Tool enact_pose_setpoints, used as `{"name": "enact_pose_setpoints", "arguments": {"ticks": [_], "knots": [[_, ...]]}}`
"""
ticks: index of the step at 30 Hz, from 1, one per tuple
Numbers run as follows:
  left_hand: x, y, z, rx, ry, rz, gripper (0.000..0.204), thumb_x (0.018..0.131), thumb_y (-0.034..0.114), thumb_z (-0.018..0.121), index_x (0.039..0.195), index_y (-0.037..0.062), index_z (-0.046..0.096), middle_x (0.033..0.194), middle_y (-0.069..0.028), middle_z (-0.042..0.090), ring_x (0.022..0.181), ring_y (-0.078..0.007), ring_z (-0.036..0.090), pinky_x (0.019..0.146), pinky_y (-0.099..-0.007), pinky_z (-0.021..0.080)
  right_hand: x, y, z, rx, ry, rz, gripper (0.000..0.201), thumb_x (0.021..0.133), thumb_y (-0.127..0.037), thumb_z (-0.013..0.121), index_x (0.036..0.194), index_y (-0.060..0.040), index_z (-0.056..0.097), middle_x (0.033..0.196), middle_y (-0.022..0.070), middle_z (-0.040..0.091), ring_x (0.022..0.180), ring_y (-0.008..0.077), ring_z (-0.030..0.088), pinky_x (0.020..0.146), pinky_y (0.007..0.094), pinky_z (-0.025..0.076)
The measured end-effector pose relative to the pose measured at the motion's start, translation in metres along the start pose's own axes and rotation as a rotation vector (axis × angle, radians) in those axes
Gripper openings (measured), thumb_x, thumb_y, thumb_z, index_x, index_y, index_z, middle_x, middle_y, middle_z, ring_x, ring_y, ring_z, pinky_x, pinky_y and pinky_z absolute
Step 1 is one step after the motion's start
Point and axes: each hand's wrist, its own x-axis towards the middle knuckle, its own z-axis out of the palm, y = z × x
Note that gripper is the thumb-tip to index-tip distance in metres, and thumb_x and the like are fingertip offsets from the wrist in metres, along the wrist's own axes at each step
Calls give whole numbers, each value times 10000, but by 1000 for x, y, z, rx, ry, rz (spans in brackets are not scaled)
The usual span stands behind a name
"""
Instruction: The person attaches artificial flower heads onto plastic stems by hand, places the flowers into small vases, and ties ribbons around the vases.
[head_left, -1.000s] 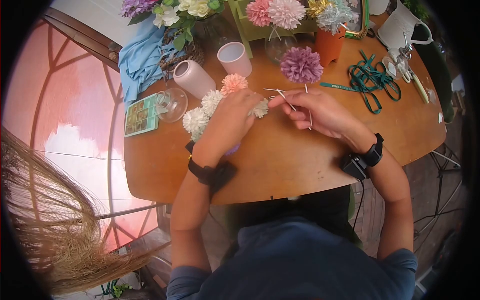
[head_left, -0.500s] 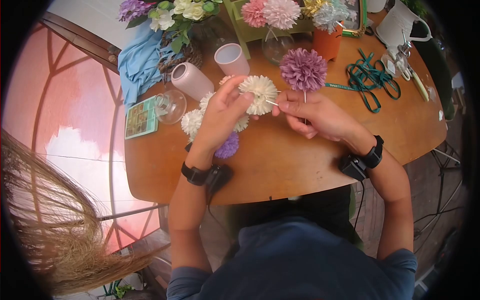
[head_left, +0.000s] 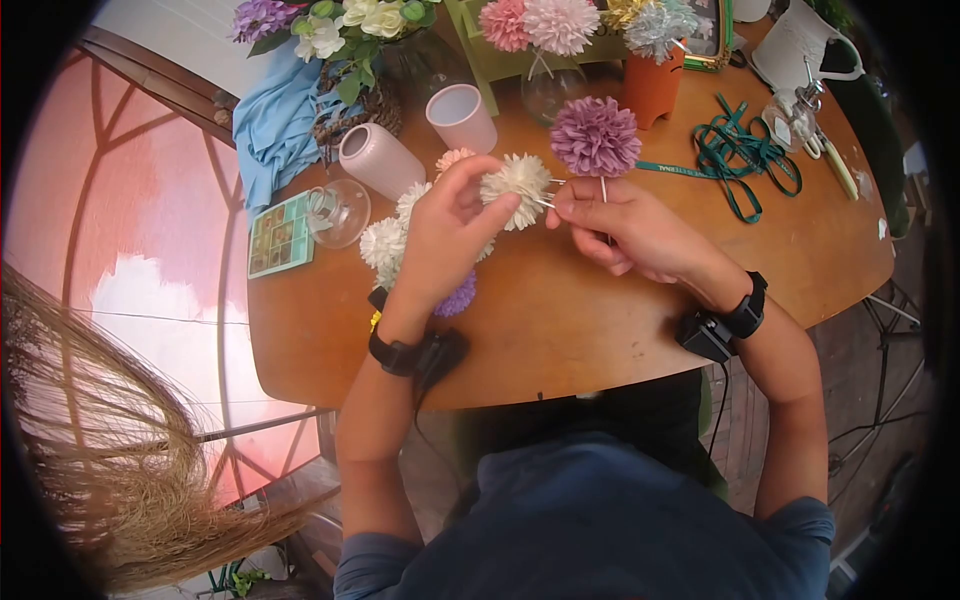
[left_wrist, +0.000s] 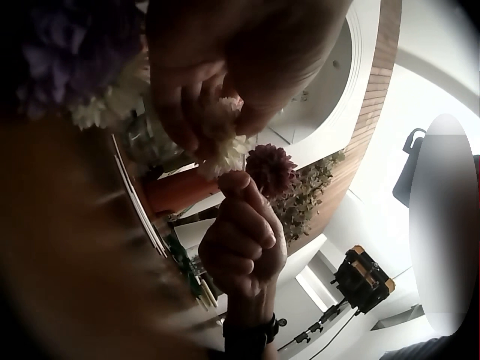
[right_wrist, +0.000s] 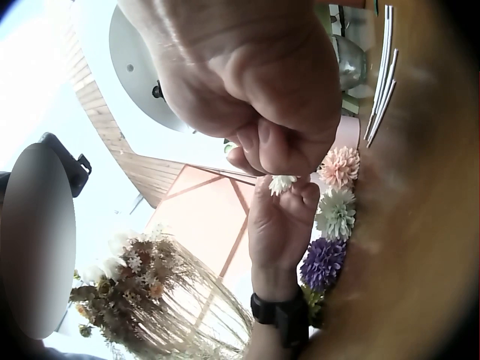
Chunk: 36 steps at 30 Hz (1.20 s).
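A cream-white artificial flower head point(head_left: 516, 190) is held up in front of the chest by my left hand point(head_left: 447, 225), fingers and thumb around its side. Facing it, my right hand point(head_left: 632, 228) pinches thin white stick stems between thumb and forefinger. One stem carries a mauve pompom flower point(head_left: 595, 137) that stands upright above the hand; another points left at the underside of the white flower. Their meeting point is partly hidden by petals. Below my left hand lie more flowers: white ones point(head_left: 384, 245), a purple one point(head_left: 456, 293) and a peach one point(right_wrist: 339, 166).
Behind stand two pink vases point(head_left: 380, 160), a glass vase with pink flowers point(head_left: 560, 25) and an orange pot point(head_left: 652, 90). A tangled green ribbon point(head_left: 745, 150) lies right, a teal compartment box point(head_left: 281, 235) left. Loose white sticks point(right_wrist: 384, 75) rest on the table point(head_left: 560, 320).
My left hand has lifted the white flower from the group on the table and brought it to the stick tip. My right hand has turned the stick toward it, keeping the mauve flower upright.
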Motion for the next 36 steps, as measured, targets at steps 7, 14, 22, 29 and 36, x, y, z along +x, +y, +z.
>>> {"name": "enact_pose_setpoints", "arguments": {"ticks": [7, 14, 22, 29, 36], "knots": [[-1, -1, 4, 351, 72, 201, 255, 833, 82, 737, 1042, 12, 609, 946, -35, 639, 814, -67, 589, 706, -230, 491, 5, 5, -3, 23, 21, 41, 210, 1011, -247, 473, 987, -58, 560, 561, -38, 434, 445, 36, 303, 402, 210, 194], [-3, -4, 5, 284, -44, 21, 324, 863, -20, 671, 1160, -27, 543, 1028, -79, 651, 937, -103, 628, 795, -216, 508, 7, 10, -5, 71, -35, 40, 215, 1011, -260, 486, 982, -59, 556, 573, -39, 431, 443, 38, 281, 402, 215, 178], [-3, 23, -5, 551, 0, 175, 406, 810, 68, 735, 1179, 19, 575, 1073, -72, 636, 957, -142, 629, 807, -270, 497, -4, -3, -27, -562, 93, -179, 208, 992, -230, 470, 1004, -60, 590, 723, -5, 543, 656, 84, 504, 607, 241, 431], [-18, 24, -30, 1149, -181, 108, 439, 758, 168, 733, 1147, 11, 603, 1097, -177, 627, 1011, -362, 605, 902, -381, 477, 9, -3, -48, -1008, 509, -522, 258, 875, -140, 592, 1084, 11, 579, 961, 203, 667, 911, 396, 629, 767, 453, 486], [-13, 20, -31, 1044, -228, 55, 444, 771, 162, 714, 1157, -19, 593, 1102, -202, 629, 1025, -364, 601, 912, -387, 472, 11, 0, -53, -1392, 489, -152, 157, 774, -68, 606, 905, 9, 643, 858, 226, 664, 825, 409, 642, 748, 486, 505]]}}
